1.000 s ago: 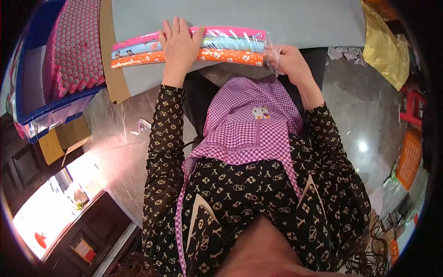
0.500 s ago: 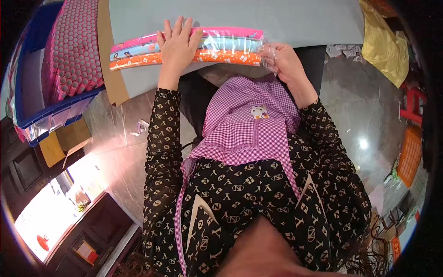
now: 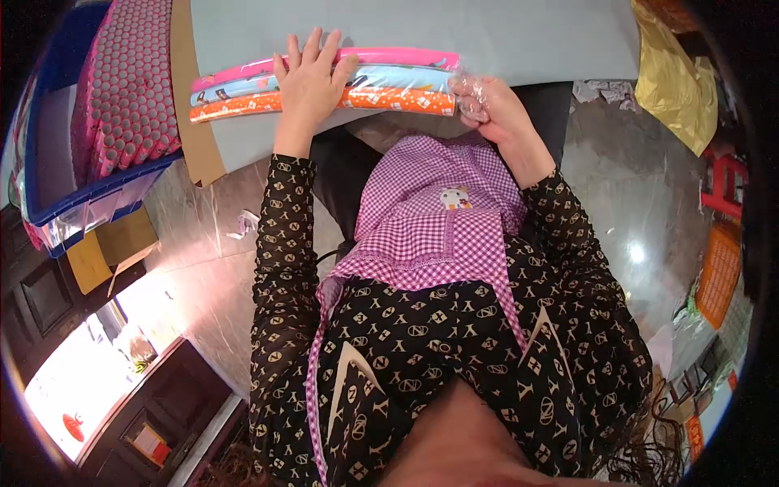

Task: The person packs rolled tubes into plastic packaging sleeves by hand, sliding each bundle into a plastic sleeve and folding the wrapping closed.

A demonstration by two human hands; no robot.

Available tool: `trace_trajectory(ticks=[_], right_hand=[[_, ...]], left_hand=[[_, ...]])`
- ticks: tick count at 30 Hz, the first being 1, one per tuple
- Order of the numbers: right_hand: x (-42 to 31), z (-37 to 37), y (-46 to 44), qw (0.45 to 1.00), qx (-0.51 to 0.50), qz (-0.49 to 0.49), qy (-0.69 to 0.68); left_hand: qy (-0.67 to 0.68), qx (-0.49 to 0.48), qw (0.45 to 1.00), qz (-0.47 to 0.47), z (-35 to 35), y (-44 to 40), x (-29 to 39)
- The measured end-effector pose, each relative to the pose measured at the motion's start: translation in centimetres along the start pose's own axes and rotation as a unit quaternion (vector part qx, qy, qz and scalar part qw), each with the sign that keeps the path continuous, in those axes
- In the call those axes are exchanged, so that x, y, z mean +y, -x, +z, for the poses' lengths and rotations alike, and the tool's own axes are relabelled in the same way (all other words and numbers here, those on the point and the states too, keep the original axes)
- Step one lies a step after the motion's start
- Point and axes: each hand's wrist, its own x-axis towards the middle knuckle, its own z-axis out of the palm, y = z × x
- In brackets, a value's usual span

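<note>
Press L hand, open & flat, evenly on the 3 rolls at the worktop's near edge so none slip, w/ R hand's grip closed on the wrap's loose end.

Rolls on table; bin to left, bag to right.
Three rolls side by side along near edge, left ends over cardboard; left hand on top, left of mid-length; right hand at right ends. Tubes in bin, left of cardboard.
</note>
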Motion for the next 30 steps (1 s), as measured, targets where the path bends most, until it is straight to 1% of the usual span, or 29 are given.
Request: trace_trajectory(ticks=[7, 10, 12, 13, 15, 16, 18, 25, 27, 30], right_hand=[[0.3, -0.3, -0.3, 1.0, -0.012, 0.004, -0.019], [0.4, 0.2, 0.0, 1.0, 0.004, -0.027, -0.004], [0.4, 0.7, 0.4, 0.995, 0.035, -0.075, 0.05], [0.4, 0.4, 0.4, 0.995, 0.034, -0.077, 0.05], [0.4, -0.2, 0.5, 0.979, 0.091, -0.15, 0.108], [0.2, -0.4, 0.6, 0.979, 0.091, -0.15, 0.108], [-0.4, -0.5, 0.9, 0.972, 0.079, -0.182, 0.124], [-0.5, -0.4, -0.9, 0.975, 0.051, -0.156, 0.152], [-0.5, -0.3, -1.4, 0.97, 0.083, -0.161, 0.163], [-0.2, -0.5, -1.9, 0.964, 0.088, -0.186, 0.17]], left_hand=[[-0.002, -0.007, 1.0, -0.006, -0.2, -0.1, 0.2], [-0.004, -0.009, 1.0, -0.008, -0.1, -0.2, 0.2], [0.004, 0.012, 1.0, -0.002, 0.0, -0.2, 0.1], [0.004, 0.013, 1.0, -0.001, 0.0, -0.2, 0.1], [0.0, 0.013, 1.0, 0.0, 0.1, -0.2, 0.0], [0.001, 0.013, 1.0, 0.0, 0.2, -0.2, 0.0], [0.002, 0.014, 1.0, -0.003, 0.2, -0.2, -0.1], [-0.004, 0.015, 1.0, -0.003, 0.1, -0.2, 0.0], [0.005, 0.017, 1.0, -0.002, 0.0, -0.2, 0.2], [0.009, 0.016, 1.0, -0.004, -0.1, -0.2, 0.3]])
